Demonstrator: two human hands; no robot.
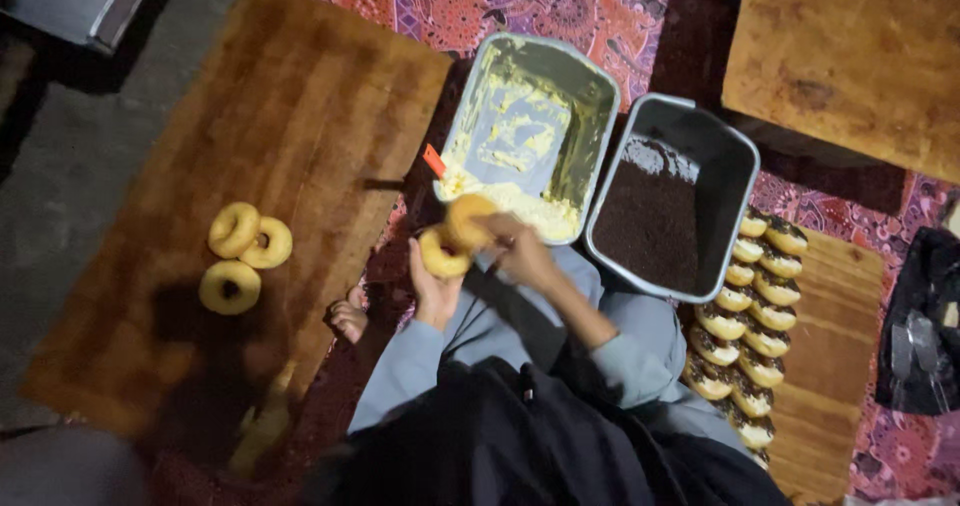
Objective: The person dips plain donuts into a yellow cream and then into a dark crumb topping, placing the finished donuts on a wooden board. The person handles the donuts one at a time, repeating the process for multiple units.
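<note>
My left hand (432, 284) cups the bottom half of a split ring doughnut (443, 253). My right hand (515, 250) holds the top half (468, 218) lifted open and grips a thin dark spreading tool. Both hands are over my lap, just in front of a metal tub of pale yellow cream (525, 136). A second tub (668, 201) to its right holds dark brown crumbs or sprinkles. Three plain ring doughnuts (242, 256) lie on the wooden board (300, 106) at the left.
Two rows of filled doughnuts (755, 316) with dark topping lie on a slatted wooden board (835, 366) at the right. Another wooden board (850, 56) sits at the top right, a black bag (920, 326) at the far right. A patterned red cloth (480, 1) covers the floor.
</note>
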